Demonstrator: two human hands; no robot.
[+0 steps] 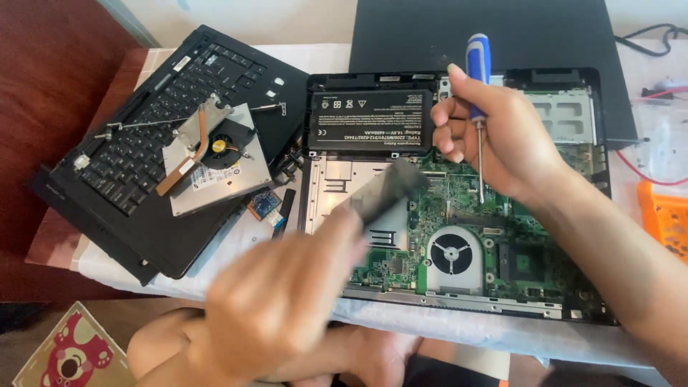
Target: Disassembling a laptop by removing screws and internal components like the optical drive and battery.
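Observation:
An opened laptop base (573, 304) lies before me, its green circuit board (459, 193) and round fan (451, 252) exposed, with a black battery pack (369, 120) across its top left. My right hand (494, 129) grips a blue-handled screwdriver (478, 61) upright, tip down over the board. My left hand (279, 301), blurred by motion, holds a dark flat piece (387, 188) above the board's left part.
A detached black keyboard panel (122, 165) lies at left with a silver drive and a copper heat-pipe fan (211, 147) on top. A small blue chip board (264, 204) sits beside it. An orange box (663, 218) and red wire are at right. A dark laptop lid (502, 32) is behind.

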